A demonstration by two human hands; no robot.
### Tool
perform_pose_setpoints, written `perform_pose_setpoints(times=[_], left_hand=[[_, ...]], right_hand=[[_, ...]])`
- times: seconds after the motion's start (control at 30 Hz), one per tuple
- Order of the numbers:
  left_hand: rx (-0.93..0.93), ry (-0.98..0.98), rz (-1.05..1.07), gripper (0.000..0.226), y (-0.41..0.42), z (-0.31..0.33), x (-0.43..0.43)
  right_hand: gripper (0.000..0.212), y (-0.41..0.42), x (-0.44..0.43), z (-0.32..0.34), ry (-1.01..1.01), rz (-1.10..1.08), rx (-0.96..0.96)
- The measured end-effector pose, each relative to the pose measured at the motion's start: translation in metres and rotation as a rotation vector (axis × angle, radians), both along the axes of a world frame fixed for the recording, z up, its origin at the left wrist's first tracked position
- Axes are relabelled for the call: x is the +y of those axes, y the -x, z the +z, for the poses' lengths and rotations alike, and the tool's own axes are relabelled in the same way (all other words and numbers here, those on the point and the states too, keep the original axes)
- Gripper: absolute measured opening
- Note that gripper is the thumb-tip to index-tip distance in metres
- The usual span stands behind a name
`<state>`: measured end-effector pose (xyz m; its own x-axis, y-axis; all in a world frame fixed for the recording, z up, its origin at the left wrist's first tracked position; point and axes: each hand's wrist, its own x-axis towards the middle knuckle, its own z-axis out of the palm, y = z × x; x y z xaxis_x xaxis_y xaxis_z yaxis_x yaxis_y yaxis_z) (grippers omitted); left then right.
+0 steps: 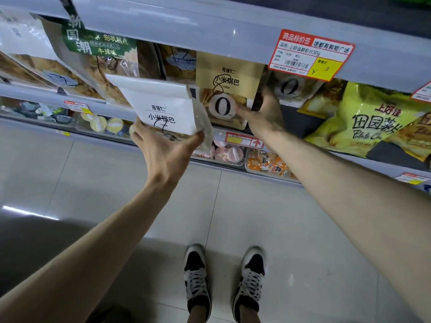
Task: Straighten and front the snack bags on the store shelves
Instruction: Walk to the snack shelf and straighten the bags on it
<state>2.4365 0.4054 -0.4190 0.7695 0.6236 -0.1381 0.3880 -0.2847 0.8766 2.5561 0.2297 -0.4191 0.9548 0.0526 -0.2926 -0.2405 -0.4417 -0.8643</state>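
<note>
My left hand grips the bottom of a white snack bag, held out in front of the shelf and tilted left. A tan snack bag with a large "0" stands upright on the shelf; my right hand holds its lower right edge, thumb on the front. Behind that hand stands another "0" bag, partly hidden. Yellow potato chip bags lean at the right. A green-topped bag and more clear-window bags sit at the left.
The grey upper shelf edge carries a red and yellow price tag. Lower shelves hold trays of small wrapped snacks. The tiled floor and my two shoes are below.
</note>
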Motion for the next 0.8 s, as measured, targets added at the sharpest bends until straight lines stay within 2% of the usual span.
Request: perform_pose_setpoints(times=[0.1,0.23,0.4,0.53,0.6,0.7,0.8], left_hand=[[0.019,0.036,-0.008,0.099,0.003,0.001,-0.015],[0.032,0.073,-0.078,0.112,0.001,0.007,-0.054],[0.029,0.072,-0.16,0.123,-0.013,0.011,-0.124],[0.013,0.071,-0.202,0.124,-0.031,0.014,-0.171],[0.0,0.034,-0.206,0.127,-0.04,0.014,-0.187],[-0.031,0.024,-0.169,0.124,-0.057,0.007,-0.199],[-0.05,0.069,-0.122,0.122,-0.073,-0.002,-0.198]], right_hand=[[0.057,0.01,-0.008,0.002,-0.079,-0.119,0.03],[0.038,0.05,-0.028,0.005,-0.274,-0.219,0.009],[0.025,0.097,-0.058,0.007,-0.294,-0.36,-0.134],[0.027,0.102,-0.075,0.009,-0.245,-0.562,-0.212],[0.032,0.097,-0.082,0.011,-0.22,-0.615,-0.181],[0.038,0.09,-0.088,0.012,-0.332,-0.594,-0.098],[0.035,0.085,-0.093,0.002,-0.396,-0.509,-0.101]])
